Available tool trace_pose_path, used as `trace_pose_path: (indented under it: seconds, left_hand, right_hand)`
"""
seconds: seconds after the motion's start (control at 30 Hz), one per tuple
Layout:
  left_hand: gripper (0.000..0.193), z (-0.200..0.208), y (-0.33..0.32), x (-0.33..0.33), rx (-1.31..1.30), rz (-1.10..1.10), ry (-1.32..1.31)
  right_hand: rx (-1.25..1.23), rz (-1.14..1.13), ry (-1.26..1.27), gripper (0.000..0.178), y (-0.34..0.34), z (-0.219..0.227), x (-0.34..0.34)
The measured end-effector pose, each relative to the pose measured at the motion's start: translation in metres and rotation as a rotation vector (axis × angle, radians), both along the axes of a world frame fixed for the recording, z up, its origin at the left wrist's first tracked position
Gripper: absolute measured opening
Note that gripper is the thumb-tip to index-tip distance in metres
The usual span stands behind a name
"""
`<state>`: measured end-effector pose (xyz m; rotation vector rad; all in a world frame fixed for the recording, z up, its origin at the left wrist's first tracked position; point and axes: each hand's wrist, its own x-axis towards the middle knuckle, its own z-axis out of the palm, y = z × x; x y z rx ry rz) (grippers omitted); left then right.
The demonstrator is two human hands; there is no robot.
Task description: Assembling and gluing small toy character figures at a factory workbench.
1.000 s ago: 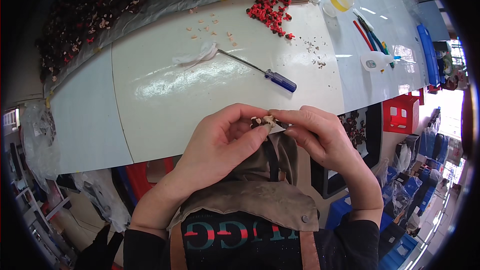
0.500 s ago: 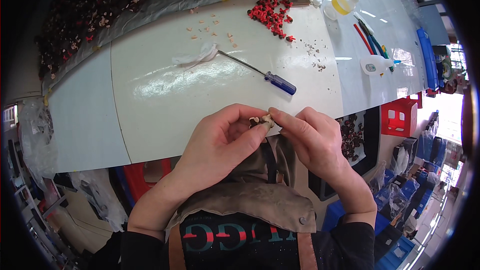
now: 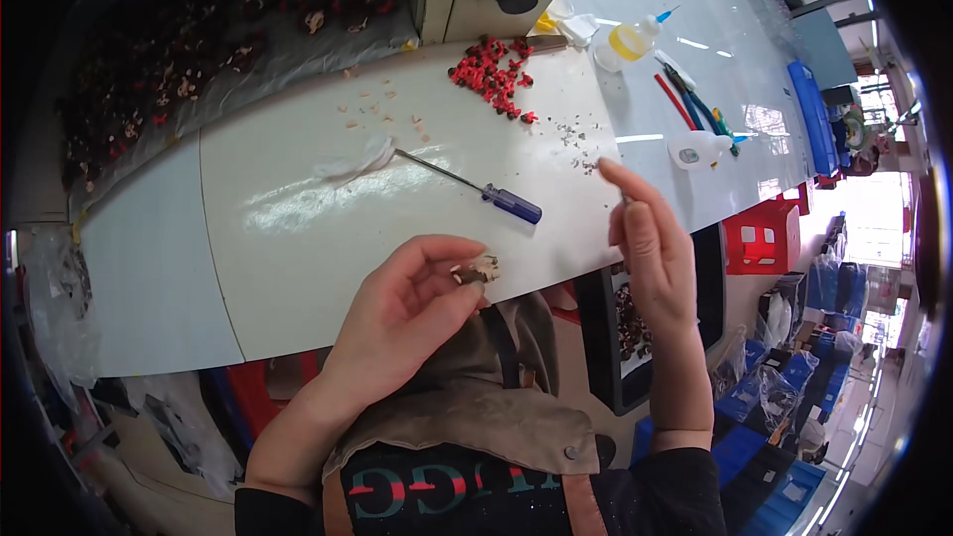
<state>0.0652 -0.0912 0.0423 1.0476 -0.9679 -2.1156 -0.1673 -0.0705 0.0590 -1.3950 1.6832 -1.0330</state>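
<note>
Between the thumb and fingers of my left hand (image 3: 402, 313), a small brown-and-cream plastic figure piece (image 3: 478, 270) is pinched above the table's near edge. My right hand (image 3: 650, 248) is apart from it, raised at the right near a scatter of tiny grey bits (image 3: 576, 139). Its index finger points outward, while the thumb presses toward the curled fingers. Something small and dark seems to be between them, too small to name. A screwdriver (image 3: 511, 203) with a blue handle lies beyond both hands, its tip by a crumpled white cloth (image 3: 362, 159).
Small red-and-dark parts (image 3: 491, 74) are heaped at the back, with pale chips (image 3: 382, 114) to their left. Many dark pieces (image 3: 228, 40) cover the far-left surface. At the right are bottles (image 3: 630, 43), (image 3: 698, 151) and pliers (image 3: 695, 99). A black tray (image 3: 586, 337) stands below the edge.
My right hand has left the figure piece and moved up and to the right. The left hand keeps the piece, now turned differently. The view has shifted.
</note>
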Motion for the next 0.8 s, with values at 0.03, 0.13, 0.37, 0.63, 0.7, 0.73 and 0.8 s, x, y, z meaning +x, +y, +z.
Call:
trace_pose_path:
  seconds: [0.03, 0.13, 0.37, 0.63, 0.7, 0.73, 0.8]
  left_hand:
    - [0.029, 0.001, -0.002, -0.001, -0.006, -0.007, 0.003]
    - [0.028, 0.006, -0.006, -0.007, -0.016, -0.072, 0.054]
    - [0.027, -0.001, -0.008, -0.024, -0.046, -0.06, 0.065]
    - [0.026, -0.002, -0.008, -0.027, -0.034, -0.067, 0.04]
    - [0.026, -0.002, -0.007, -0.027, -0.039, -0.067, 0.046]
    - [0.026, -0.001, -0.006, -0.026, -0.039, -0.069, 0.049]
    - [0.027, -0.001, -0.004, -0.026, -0.047, -0.067, 0.058]
  right_hand:
    - [-0.016, -0.026, 0.006, 0.032, -0.002, 0.002, -0.005]
    - [0.046, -0.035, 0.209, 0.029, -0.006, 0.006, -0.02]
    - [0.07, -0.119, 0.448, 0.019, -0.016, -0.005, -0.034]
    - [-0.039, -0.049, 0.358, 0.038, -0.013, -0.02, -0.038]
    - [-0.102, -0.021, 0.353, 0.035, -0.012, -0.02, -0.04]
    - [-0.102, -0.022, 0.356, 0.035, -0.012, -0.021, -0.041]
    - [-0.155, -0.022, 0.366, 0.032, -0.012, -0.021, -0.04]
